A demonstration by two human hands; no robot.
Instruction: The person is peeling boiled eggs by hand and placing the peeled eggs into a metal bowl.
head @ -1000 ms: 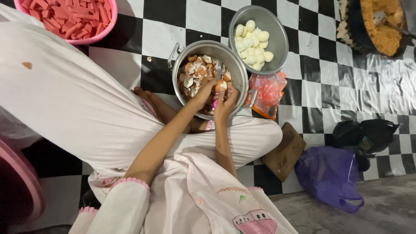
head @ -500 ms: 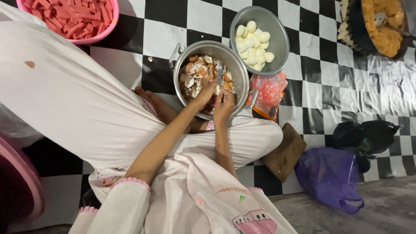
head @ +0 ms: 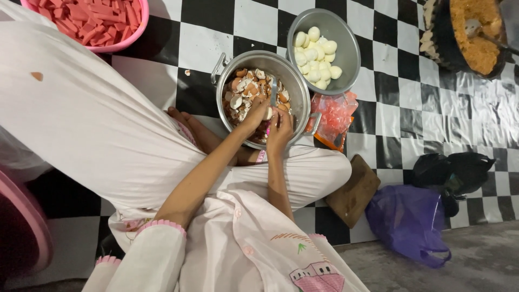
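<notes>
Both hands meet over the near rim of a steel pot (head: 227, 75) set on the checkered floor (head: 400, 108). The pot holds broken eggshells (head: 243, 92), brown outside, white inside.

Left hand (head: 257, 112): fingers curled together around a small pale egg (head: 268, 113), pinched between thumb and fingertips just above the shells. Right hand (head: 280, 127): fingers bent and closed against the same egg from the other side, touching the left hand. How much shell remains on the egg cannot be told; the hands cover most of it.

Just beyond the pot, touching its far rim, a steel bowl (head: 346, 48) with a heap of peeled white eggs (head: 315, 57). Beside the pot on the right, a crumpled red-orange plastic bag (head: 335, 116). Upper left, a pink basin (head: 121, 44) of red strips (head: 92, 16). Upper right, a dark pan (head: 440, 43) with orange-brown food (head: 476, 32). Near the right knee, a brown wooden board (head: 354, 192), then a purple plastic bag (head: 408, 221) and a black bag (head: 454, 170).
</notes>
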